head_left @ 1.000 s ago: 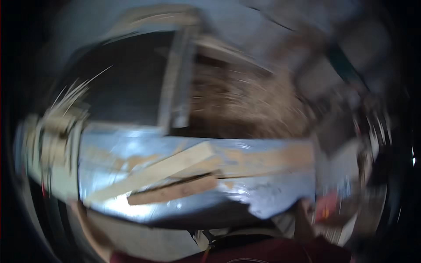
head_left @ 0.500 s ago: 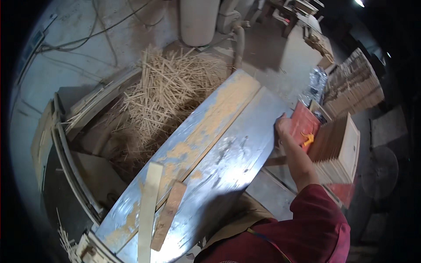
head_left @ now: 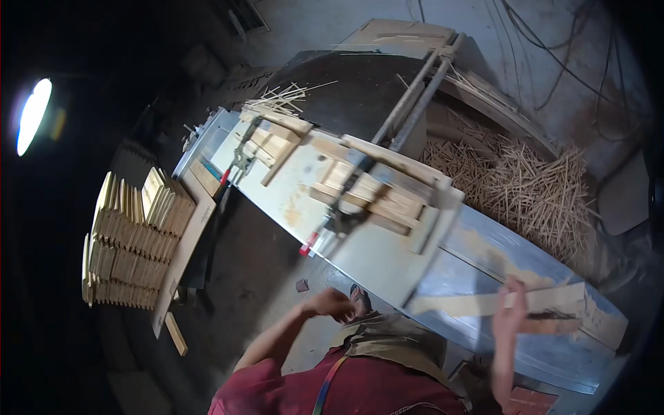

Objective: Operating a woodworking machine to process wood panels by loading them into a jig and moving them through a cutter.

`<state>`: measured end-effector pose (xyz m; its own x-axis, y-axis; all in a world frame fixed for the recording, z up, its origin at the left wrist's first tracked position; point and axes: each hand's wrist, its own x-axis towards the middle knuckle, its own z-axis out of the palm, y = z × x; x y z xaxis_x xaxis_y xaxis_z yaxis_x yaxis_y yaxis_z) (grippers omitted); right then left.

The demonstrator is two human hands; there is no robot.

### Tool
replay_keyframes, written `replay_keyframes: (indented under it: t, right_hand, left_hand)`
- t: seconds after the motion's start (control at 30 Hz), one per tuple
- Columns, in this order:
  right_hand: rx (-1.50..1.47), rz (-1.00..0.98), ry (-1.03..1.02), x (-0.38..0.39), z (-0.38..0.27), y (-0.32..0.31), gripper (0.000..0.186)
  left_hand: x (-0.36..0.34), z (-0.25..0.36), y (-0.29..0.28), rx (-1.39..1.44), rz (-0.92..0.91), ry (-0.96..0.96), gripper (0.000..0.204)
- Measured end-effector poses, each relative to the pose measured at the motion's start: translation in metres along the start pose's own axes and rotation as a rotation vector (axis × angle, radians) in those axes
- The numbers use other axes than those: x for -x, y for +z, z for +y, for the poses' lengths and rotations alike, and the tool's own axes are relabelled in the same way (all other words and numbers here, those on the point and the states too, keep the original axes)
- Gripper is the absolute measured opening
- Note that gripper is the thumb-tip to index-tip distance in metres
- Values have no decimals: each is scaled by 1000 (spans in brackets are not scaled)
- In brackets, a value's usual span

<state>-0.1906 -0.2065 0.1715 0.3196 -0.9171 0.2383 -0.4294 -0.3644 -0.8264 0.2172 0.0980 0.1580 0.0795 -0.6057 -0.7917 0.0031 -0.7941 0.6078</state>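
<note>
My right hand [head_left: 510, 310] is over a long pale wooden strip [head_left: 550, 299] on the metal table, its fingers closed around the strip and somewhat blurred. Just below the strip lies a shorter brownish wood block [head_left: 546, 325]. My left hand [head_left: 332, 304] hangs in front of my body beside the table edge, fingers curled, with nothing seen in it. Dust-streaked metal tabletop [head_left: 456, 277] stretches under the strip. Left of it, a pale board [head_left: 290, 204] carries wooden blocks [head_left: 377, 197] and a clamp with a red handle [head_left: 309, 243].
A second red-handled clamp [head_left: 235, 162] sits farther along the board. Stacked wooden panels [head_left: 135, 235] stand at the left on a board. Behind the table are metal rails [head_left: 418, 97] and a heap of thin wood offcuts [head_left: 529, 190]. A loose wood piece [head_left: 176, 333] is at lower left.
My view has swung left along the table, bringing the clamped blocks and stacked panels into sight. My right hand has left the table's far edge and is now at the pale strip.
</note>
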Motion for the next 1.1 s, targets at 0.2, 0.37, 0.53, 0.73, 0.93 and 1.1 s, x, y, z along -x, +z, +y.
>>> replay_keyframes:
  t: [0.2,0.37,0.53,0.73,0.93,1.1]
  right_hand:
    - [-158,-548,81,27,-163,321,41]
    - [-123,-539,405,35,-285,467,63]
    - [-332,83,504,80,-271,563,65]
    - [-53,142,471,73,-306,566,65]
    - [91,178,523,71,-320,577,68]
    - [544,140,354,82,-321,561,59]
  left_hand:
    - [52,-10,-434,-709,1567,353,32]
    - [-4,-54,-670,-798,1395,31,73]
    - [-32,-46,-708,-878,1154,228,56]
    - [-29,-52,-717,-950,1290,329,50]
    - [-27,-51,-725,-901,1208,281,49]
    - [-36,-57,-731,-883,1166,439,54]
